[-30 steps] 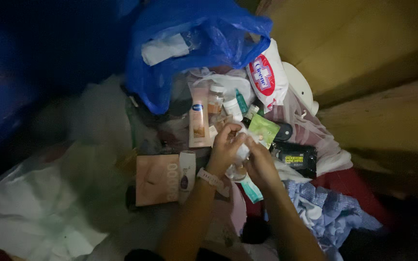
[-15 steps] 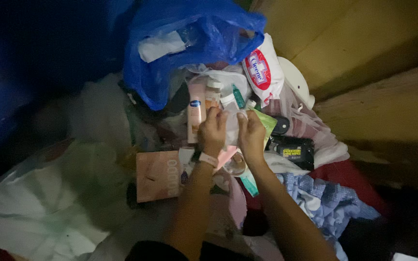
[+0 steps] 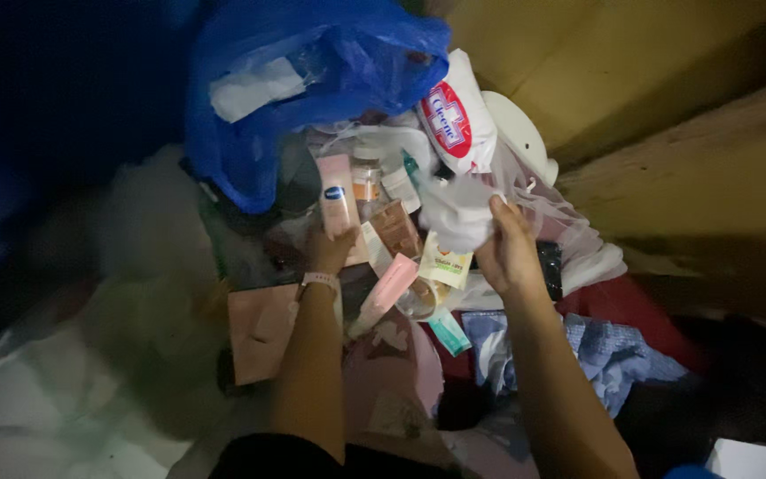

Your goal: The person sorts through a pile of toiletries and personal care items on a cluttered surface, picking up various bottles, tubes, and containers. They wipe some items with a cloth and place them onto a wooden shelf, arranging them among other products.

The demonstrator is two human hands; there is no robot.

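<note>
The right hand (image 3: 509, 253) pinches a crumpled white tissue (image 3: 456, 211) at its eleven o'clock, while the left hand (image 3: 330, 248) grips a pink tube (image 3: 337, 193) — long axis toward twelve o'clock — amid the toiletries.

The left hand (image 3: 328, 251) is mostly hidden under a pink tube (image 3: 337, 194); the white thing (image 3: 456, 211) in the right hand (image 3: 509, 253) is blurred.

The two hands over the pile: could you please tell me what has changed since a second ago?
They were joined mid-pile; now apart. The left hand has reached up to the pink tube, and the right hand has lifted a white wrapper. The blue bag and pink box stayed put.
</note>
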